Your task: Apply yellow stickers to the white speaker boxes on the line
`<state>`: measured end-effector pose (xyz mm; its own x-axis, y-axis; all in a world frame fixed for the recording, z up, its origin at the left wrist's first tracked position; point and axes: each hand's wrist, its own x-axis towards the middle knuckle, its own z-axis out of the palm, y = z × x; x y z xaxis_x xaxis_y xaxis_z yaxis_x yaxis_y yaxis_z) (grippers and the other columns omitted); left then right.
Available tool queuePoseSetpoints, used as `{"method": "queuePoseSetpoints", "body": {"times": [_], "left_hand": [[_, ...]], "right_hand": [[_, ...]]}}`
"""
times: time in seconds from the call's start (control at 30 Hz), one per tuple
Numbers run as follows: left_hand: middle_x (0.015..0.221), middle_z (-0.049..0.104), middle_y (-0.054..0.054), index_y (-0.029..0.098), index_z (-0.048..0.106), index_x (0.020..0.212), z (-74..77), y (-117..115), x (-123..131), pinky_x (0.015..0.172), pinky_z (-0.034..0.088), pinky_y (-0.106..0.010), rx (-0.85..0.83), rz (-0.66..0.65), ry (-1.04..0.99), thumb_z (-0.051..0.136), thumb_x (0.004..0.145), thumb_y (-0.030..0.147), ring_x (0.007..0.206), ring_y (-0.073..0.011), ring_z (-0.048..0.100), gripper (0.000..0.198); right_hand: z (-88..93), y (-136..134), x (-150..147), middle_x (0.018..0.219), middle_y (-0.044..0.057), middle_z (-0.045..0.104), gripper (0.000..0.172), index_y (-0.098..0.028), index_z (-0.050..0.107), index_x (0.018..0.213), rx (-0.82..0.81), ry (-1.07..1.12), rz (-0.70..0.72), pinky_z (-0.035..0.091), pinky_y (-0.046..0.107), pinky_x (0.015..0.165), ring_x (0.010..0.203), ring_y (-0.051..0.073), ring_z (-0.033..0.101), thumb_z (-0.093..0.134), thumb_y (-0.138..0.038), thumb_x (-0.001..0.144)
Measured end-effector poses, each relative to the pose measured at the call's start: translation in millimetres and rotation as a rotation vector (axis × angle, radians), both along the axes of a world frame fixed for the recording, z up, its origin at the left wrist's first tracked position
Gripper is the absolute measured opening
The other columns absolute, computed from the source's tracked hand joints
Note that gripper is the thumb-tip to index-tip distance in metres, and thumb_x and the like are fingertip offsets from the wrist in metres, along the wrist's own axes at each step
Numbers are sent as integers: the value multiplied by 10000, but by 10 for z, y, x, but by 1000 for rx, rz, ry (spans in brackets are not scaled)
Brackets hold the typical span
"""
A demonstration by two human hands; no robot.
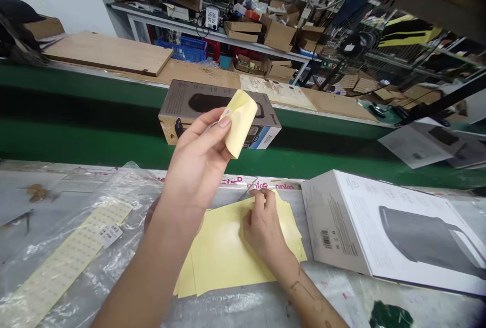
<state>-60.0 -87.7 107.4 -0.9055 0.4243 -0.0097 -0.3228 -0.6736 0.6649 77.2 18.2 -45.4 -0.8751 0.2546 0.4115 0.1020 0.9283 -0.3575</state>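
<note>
My left hand (pixel 205 140) is raised in the middle, its thumb and fingers closed on a curled yellow label sheet (pixel 242 123). A small pale label shows by the thumb. Lower and to the right, my right hand (pixel 264 224) rests on a loose stack of yellow sheets (pixel 224 257), fingers curled together. From its fingertips juts a thin pointed tool (pixel 248 189), perhaps tweezers; most of it is hidden. Behind the left hand, a grey printed box (pixel 178 100) stands on the green surface. To the right lies a white box (pixel 353 206) with a dark speaker-like picture.
A clear plastic bag (pixel 129 247) at the left holds a strip of small labels (pixel 76 262). Printed flat sheets (pixel 417 146) lie on the green belt (pixel 322 151) at the right. Beyond it, a wooden board (pixel 110 52) and shelves with cardboard boxes (pixel 279 32) fill the back.
</note>
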Motion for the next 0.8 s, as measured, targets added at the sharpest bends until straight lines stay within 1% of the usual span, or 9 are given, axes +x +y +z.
{"method": "queuePoseSetpoints", "body": {"times": [0.1, 0.23, 0.3, 0.37, 0.43, 0.5, 0.63, 0.8], "left_hand": [[871, 710, -24, 168, 691, 862, -23, 5, 8, 591, 536, -192, 38, -33, -17, 633, 873, 69, 751, -138, 691, 115], [845, 711, -11, 175, 702, 841, -44, 21, 21, 594, 535, -182, 54, -76, -50, 644, 874, 69, 742, -124, 680, 126], [844, 710, -9, 174, 708, 851, -48, 18, 22, 601, 531, -172, 47, -83, -50, 663, 867, 75, 721, -109, 664, 110], [844, 708, -11, 168, 713, 863, -49, 10, 22, 592, 521, -163, 44, -81, -45, 669, 864, 74, 703, -99, 651, 104], [839, 705, -11, 168, 712, 859, -49, 6, 24, 565, 506, -167, 52, -76, -42, 661, 867, 72, 695, -102, 646, 109], [841, 703, -13, 173, 712, 850, -52, 12, 33, 534, 484, -170, 51, -73, -46, 658, 866, 70, 703, -111, 649, 117], [844, 697, -12, 183, 717, 837, -63, 46, 69, 532, 472, -171, 49, -95, -42, 656, 862, 72, 687, -108, 637, 129], [829, 689, -13, 186, 708, 810, -61, 76, 86, 564, 489, -181, 53, -122, -54, 650, 855, 70, 725, -123, 649, 137]], "right_hand": [[-9, -45, -49, 1122, 159, 382, 665, -105, 399, 1241, 58, -10, -27, 548, 529, 883, 1074, 320, 449, 395, 95, 607], [-34, -28, -69, 1079, 147, 394, 629, -99, 422, 1185, 8, -11, 13, 563, 496, 870, 1029, 296, 462, 404, 95, 587], [-46, -4, -45, 1101, 156, 401, 614, -96, 423, 1201, -3, 11, 24, 553, 510, 898, 1079, 308, 455, 418, 82, 613], [-59, 19, -6, 1154, 177, 402, 614, -87, 404, 1266, 12, 44, 8, 534, 540, 929, 1138, 328, 438, 436, 58, 670], [-75, 35, 28, 1194, 193, 395, 613, -85, 375, 1325, 14, 70, -9, 539, 538, 921, 1152, 331, 440, 444, 29, 726], [-87, 41, 42, 1201, 195, 391, 622, -90, 357, 1353, -4, 75, -1, 558, 506, 893, 1139, 320, 459, 433, 23, 747], [-71, 25, 3, 1183, 197, 391, 708, -76, 337, 1378, 23, 34, 14, 562, 509, 895, 1139, 329, 456, 419, 47, 686], [-26, -9, -35, 1219, 218, 375, 763, -46, 307, 1392, 93, -7, 26, 534, 551, 955, 1197, 356, 418, 409, 59, 643]]}}
